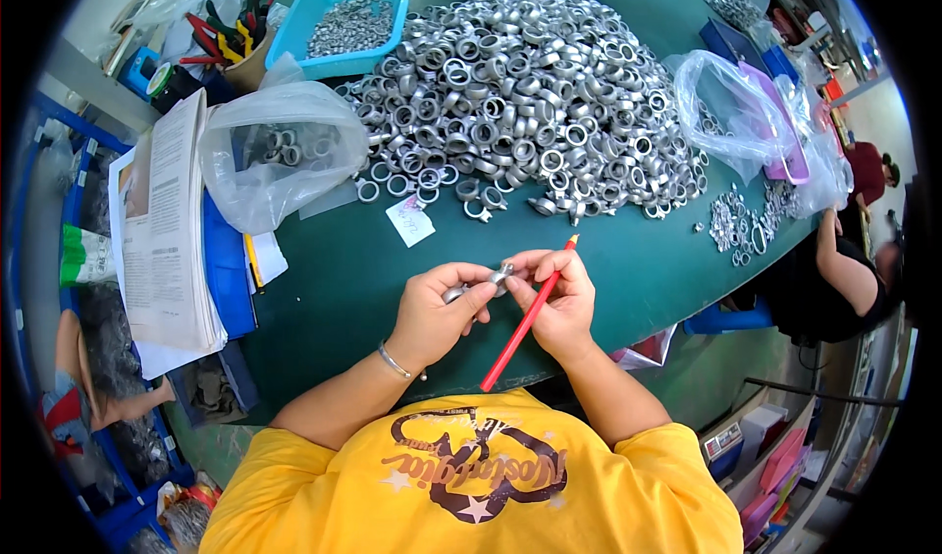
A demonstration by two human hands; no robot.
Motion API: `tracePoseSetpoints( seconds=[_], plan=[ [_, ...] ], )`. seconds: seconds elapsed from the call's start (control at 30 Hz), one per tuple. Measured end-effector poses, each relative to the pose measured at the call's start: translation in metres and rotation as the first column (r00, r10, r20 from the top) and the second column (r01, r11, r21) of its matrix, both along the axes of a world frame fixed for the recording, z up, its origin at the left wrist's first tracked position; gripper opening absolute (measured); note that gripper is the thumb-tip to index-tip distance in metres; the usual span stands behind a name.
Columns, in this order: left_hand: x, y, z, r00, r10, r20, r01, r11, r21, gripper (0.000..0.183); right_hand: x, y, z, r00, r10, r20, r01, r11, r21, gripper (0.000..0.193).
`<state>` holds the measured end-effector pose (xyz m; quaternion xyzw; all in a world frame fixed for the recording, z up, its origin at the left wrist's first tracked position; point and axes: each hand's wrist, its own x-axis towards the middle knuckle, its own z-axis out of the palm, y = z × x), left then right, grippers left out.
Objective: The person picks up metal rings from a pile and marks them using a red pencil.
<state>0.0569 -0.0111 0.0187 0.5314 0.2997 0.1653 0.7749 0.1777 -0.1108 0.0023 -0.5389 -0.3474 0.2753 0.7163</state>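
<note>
My left hand is closed around small silver metal ring fittings. One ring shows at its curled fingers, and another metal fitting sits between the fingertips of both hands. A red pencil is tucked in my right hand, slanting with its sharpened tip up and away from me. The right thumb and forefinger pinch at the same fitting. Beyond my hands rises a large heap of silver metal rings, each with a small lug. Fingers partly hide the held pieces.
A white paper tag lies before the heap on the green table. Left are a plastic bag of rings, stacked papers and a turquoise tray. Right are small loose rings and a purple basket. Other people sit nearby.
</note>
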Motion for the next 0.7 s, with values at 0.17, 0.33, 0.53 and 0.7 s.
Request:
tracePoseSetpoints(
  seconds=[0.17, 0.33, 0.53, 0.7],
  plan=[
    [-0.003, 0.005, 0.003, 0.995, 0.054, -0.082, -0.049, 0.997, 0.067, 0.014, -0.002, 0.008, -0.002, 0.99, -0.073, 0.124, 0.08, 0.995, -0.056, 0.022],
    [-0.003, 0.016, -0.008, 0.941, 0.337, 0.022, -0.332, 0.936, -0.114, 0.015, 0.022, 0.032, 0.005, 0.878, -0.133, 0.459, 0.213, 0.969, -0.125, 0.018],
    [0.002, 0.017, -0.009, 0.901, 0.428, 0.077, -0.413, 0.897, -0.154, 0.016, 0.03, 0.07, -0.005, 0.729, -0.081, 0.68, 0.291, 0.936, -0.2, 0.021],
    [-0.001, 0.018, -0.008, 0.902, 0.419, 0.103, -0.387, 0.891, -0.24, 0.015, 0.031, 0.068, -0.008, 0.766, -0.023, 0.643, 0.317, 0.883, -0.346, 0.026]
  ],
)
